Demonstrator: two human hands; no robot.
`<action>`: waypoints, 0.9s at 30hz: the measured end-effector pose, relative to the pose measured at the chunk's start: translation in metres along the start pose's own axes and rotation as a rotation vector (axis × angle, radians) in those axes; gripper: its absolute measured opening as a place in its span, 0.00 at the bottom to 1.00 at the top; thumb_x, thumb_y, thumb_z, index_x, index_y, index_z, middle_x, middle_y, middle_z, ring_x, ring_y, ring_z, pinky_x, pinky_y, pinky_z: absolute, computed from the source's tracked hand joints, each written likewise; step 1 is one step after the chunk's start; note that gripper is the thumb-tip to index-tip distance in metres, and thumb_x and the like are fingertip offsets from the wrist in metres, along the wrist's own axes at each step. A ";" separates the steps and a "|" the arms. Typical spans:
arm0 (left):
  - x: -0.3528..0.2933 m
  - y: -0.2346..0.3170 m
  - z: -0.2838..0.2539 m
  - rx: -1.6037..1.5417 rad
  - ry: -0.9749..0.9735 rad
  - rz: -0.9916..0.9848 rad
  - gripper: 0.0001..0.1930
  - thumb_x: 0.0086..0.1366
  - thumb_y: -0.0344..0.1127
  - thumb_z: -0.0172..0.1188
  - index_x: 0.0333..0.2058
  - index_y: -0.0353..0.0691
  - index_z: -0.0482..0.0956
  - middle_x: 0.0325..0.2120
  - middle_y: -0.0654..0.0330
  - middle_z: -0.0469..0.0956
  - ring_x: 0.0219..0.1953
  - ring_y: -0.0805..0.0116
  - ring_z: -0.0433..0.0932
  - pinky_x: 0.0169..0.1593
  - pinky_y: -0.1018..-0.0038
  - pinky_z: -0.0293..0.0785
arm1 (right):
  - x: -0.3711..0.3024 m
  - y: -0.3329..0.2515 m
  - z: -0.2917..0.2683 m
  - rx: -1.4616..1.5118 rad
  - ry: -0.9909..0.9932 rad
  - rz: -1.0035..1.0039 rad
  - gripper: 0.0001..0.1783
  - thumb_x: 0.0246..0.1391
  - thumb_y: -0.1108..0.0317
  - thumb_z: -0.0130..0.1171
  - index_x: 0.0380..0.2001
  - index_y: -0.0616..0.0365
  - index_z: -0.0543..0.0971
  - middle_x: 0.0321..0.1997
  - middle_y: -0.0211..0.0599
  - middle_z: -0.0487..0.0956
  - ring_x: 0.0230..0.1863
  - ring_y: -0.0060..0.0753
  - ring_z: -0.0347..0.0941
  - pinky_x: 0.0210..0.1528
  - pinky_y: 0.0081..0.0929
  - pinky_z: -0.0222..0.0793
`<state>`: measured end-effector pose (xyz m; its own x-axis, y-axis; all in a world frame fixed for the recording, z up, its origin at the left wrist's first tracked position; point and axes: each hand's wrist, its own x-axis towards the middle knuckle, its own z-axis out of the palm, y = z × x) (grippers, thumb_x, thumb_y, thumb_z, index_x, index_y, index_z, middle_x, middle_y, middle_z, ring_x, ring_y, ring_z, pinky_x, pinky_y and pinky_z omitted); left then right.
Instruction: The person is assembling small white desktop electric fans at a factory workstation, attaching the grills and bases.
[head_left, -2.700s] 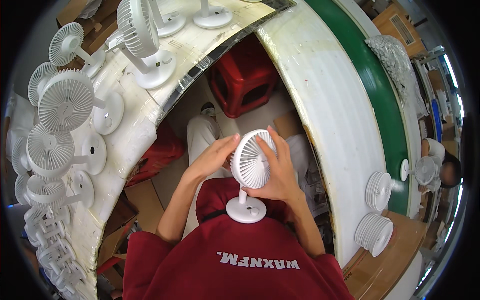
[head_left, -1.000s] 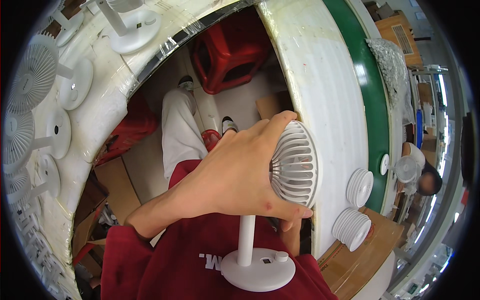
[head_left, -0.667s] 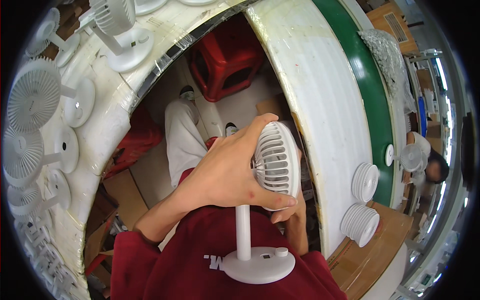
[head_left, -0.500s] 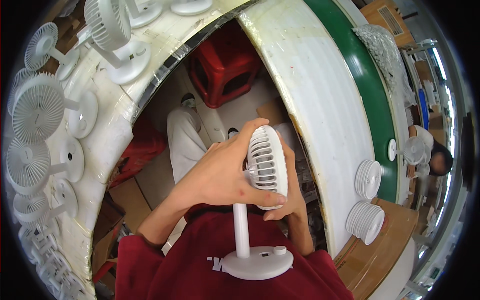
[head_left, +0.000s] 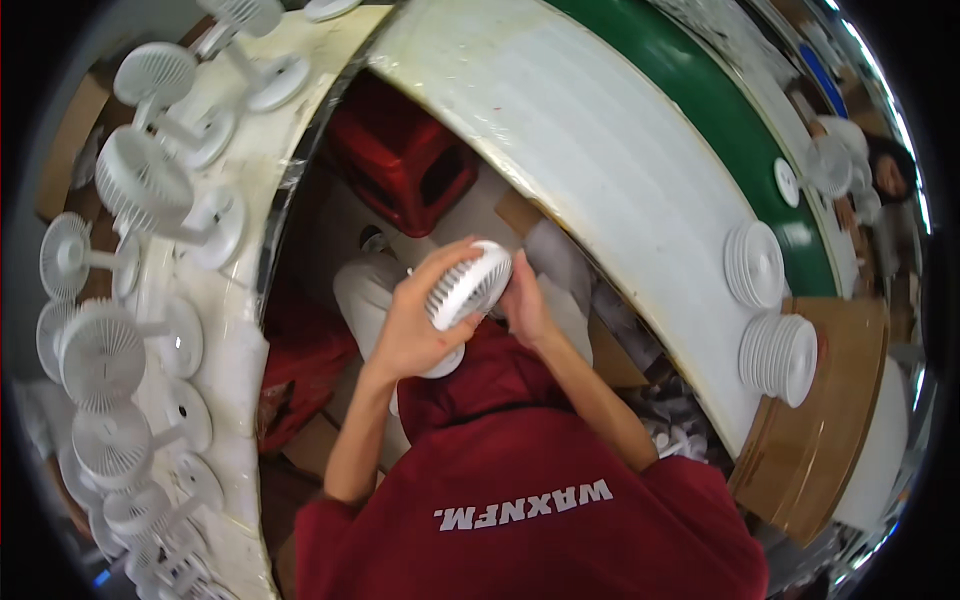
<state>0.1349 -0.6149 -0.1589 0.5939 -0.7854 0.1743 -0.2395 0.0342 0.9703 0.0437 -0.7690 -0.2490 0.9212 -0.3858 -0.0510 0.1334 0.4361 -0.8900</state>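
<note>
Left hand (head_left: 412, 327) has fingers gripping a white fan (head_left: 474, 286), right hand (head_left: 525, 308) alongside, grip unclear

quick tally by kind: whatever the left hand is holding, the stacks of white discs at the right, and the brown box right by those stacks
Fan in the left hand: 1
Stacks of white discs, an upper one and a lower one in the picture: 2
Brown box: 1
Total: 4
</note>
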 end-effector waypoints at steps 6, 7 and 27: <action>-0.045 -0.026 0.046 0.004 0.070 0.009 0.36 0.44 0.21 0.65 0.57 0.39 0.73 0.57 0.51 0.73 0.55 0.58 0.73 0.60 0.66 0.67 | -0.032 0.065 -0.013 -0.098 0.529 0.230 0.35 0.67 0.41 0.36 0.45 0.63 0.79 0.41 0.44 0.80 0.39 0.33 0.76 0.44 0.25 0.72; -0.050 -0.024 0.047 -0.059 0.096 -0.023 0.35 0.44 0.21 0.64 0.57 0.39 0.73 0.57 0.51 0.73 0.55 0.58 0.73 0.61 0.66 0.67 | -0.036 0.056 -0.009 -0.205 0.496 0.219 0.34 0.67 0.42 0.36 0.42 0.63 0.80 0.37 0.42 0.81 0.36 0.33 0.76 0.42 0.25 0.72; -0.058 -0.070 -0.051 -1.024 0.386 -0.416 0.30 0.56 0.28 0.53 0.61 0.33 0.69 0.52 0.49 0.77 0.48 0.57 0.79 0.54 0.66 0.77 | -0.018 0.007 0.085 -1.284 -0.367 -0.495 0.53 0.45 0.43 0.68 0.70 0.54 0.59 0.74 0.62 0.51 0.71 0.65 0.51 0.68 0.55 0.52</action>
<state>0.1564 -0.5403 -0.2285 0.7166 -0.6196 -0.3202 0.6545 0.4388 0.6156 0.0590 -0.6900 -0.2161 0.9454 0.0373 0.3237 0.2287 -0.7836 -0.5777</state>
